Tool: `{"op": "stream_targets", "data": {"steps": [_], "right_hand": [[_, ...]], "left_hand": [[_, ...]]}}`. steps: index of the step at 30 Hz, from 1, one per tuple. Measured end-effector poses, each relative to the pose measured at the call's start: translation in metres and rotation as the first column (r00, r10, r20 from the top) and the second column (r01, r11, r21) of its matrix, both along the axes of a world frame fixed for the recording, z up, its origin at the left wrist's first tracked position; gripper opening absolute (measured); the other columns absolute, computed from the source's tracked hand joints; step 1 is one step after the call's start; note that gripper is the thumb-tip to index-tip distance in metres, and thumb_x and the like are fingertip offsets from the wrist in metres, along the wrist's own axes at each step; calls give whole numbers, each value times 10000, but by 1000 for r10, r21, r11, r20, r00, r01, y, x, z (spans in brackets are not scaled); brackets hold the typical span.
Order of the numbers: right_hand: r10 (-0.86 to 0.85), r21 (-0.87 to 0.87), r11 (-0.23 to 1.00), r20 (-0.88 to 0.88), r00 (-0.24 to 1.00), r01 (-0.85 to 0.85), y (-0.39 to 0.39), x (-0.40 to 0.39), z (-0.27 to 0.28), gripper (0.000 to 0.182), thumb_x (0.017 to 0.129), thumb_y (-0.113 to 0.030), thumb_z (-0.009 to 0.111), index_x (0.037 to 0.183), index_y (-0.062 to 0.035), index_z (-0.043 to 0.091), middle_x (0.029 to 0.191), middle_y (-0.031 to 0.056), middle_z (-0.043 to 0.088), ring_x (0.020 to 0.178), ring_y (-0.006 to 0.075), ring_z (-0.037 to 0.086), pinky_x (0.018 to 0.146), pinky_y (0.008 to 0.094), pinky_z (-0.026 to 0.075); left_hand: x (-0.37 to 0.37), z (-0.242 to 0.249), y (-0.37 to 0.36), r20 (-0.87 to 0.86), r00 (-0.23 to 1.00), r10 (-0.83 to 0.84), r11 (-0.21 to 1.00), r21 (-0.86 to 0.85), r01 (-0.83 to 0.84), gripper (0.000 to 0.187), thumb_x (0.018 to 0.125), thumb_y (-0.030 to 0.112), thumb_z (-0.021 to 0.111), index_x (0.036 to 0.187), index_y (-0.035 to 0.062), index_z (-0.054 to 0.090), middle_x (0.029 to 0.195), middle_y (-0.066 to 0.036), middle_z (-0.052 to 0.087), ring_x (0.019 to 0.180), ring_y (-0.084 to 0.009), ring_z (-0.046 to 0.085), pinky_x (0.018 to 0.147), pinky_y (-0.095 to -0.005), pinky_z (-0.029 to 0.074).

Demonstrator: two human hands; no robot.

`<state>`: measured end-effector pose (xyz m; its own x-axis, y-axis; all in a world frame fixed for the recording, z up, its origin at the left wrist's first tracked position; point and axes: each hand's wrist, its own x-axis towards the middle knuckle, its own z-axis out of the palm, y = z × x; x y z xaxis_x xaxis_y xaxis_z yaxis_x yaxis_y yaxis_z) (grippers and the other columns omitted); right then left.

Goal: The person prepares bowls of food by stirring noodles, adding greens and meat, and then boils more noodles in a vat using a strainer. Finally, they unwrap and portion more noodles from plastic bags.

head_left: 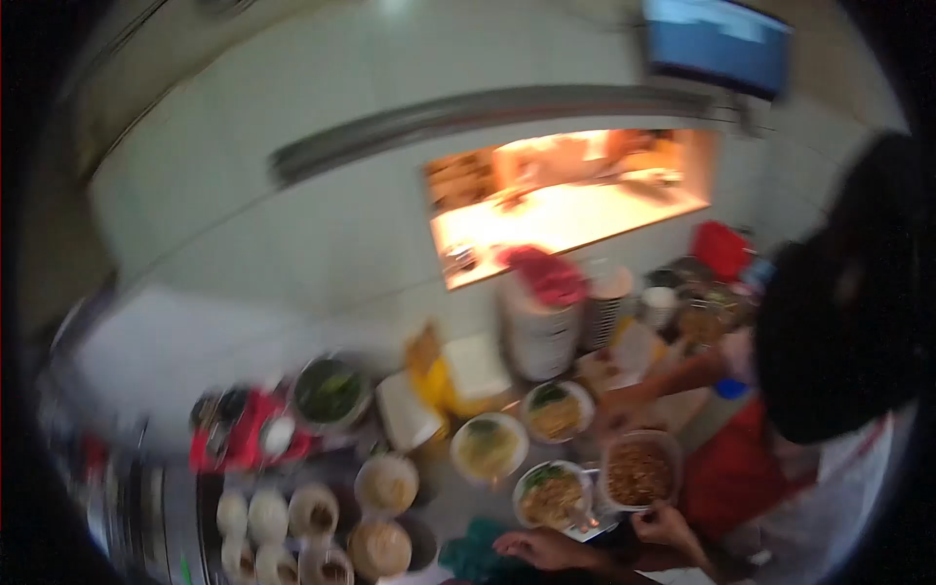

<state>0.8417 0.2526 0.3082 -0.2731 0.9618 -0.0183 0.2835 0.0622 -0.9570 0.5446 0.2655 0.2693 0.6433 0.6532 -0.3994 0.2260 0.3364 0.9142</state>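
Near the bottom edge, my left hand [539, 548] has its fingers apart, pointing left beside a teal crumpled bag or cloth [475, 551], holding nothing. My right hand [665, 526] is closed at the lower rim of a plastic container [640, 470] of brown crumbly food. Just above my left hand stands a bowl [552, 494] with noodles, greens and brown topping; a spoon-like shape there is blurred. Two more bowls, one of pale noodles [489, 448] and one of noodles with greens [558, 410], sit behind it.
At the right, a co-worker [741, 458] in red reaches a hand [624, 408] behind the container. Several cups [268, 517] and bowls stand lower left, near a pot of greens [332, 392] and a red tray [244, 434]. Stacked bowls [542, 336] stand below the lit wall opening.
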Motion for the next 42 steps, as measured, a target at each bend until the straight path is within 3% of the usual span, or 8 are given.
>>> {"op": "stream_targets", "data": {"steps": [2,5,7,19,35,39,40,42], "right_hand": [[10,-66,998,-90,996,-16,2,-4,2,229,958,-63,507,1168,-7,578,1037,94,688,982,171,659,841,303,510],[-12,-53,999,-295,955,-4,8,-17,-30,189,929,-19,540,1113,16,569,981,119,696,923,194,670,828,301,514],[68,-131,989,-62,996,-75,11,-25,6,250,946,-154,555,1148,-11,594,1050,123,671,971,247,627,889,339,472],[456,-294,784,-327,828,-548,-18,-101,-12,209,955,-115,564,1143,-23,574,1046,79,636,995,173,594,899,314,453],[594,-278,674,-348,726,-685,-120,-419,-14,228,927,-52,568,1148,-2,545,972,128,700,908,201,676,786,326,531],[591,-186,711,-363,720,-678,-95,-488,-5,233,922,-70,585,1145,-13,545,961,128,701,887,195,676,748,318,525],[598,-133,734,-339,726,-666,-82,-509,11,230,917,-75,591,1138,-24,549,955,133,701,864,192,676,728,313,521],[590,-79,754,-355,725,-652,-43,-558,20,248,922,-119,598,1146,-34,533,915,121,693,822,183,668,703,300,514]], "left_hand": [[21,81,-34,-268,942,201,962,-129,-242,338,985,308,503,1109,21,633,1038,-81,635,963,-186,565,882,-323,457],[-27,-20,-76,-90,986,140,987,-62,-146,367,986,319,502,1190,29,600,1187,-108,580,1110,-212,510,958,-349,422],[-37,-47,-119,-67,967,246,969,-13,-247,396,987,326,501,1245,35,577,1285,-126,543,1209,-229,474,1009,-366,398],[-51,-80,-283,-207,527,825,514,-117,-850,419,985,327,503,1284,41,569,1348,-138,537,1280,-240,466,1054,-376,381],[-268,-144,-497,-261,425,867,367,-242,-898,401,981,317,507,1261,43,590,1291,-128,587,1237,-230,512,1046,-363,392],[-404,-187,-518,-215,380,900,396,38,-917,396,980,314,508,1256,43,595,1277,-125,600,1226,-227,524,1044,-360,395],[-443,-179,-497,-447,245,860,403,303,-864,321,961,257,540,1177,44,645,1142,-103,669,1095,-214,602,978,-340,444],[-511,-136,-457,-343,38,938,196,437,-878,301,956,248,563,1142,24,640,1020,-72,681,923,-156,617,828,-298,493]]}}
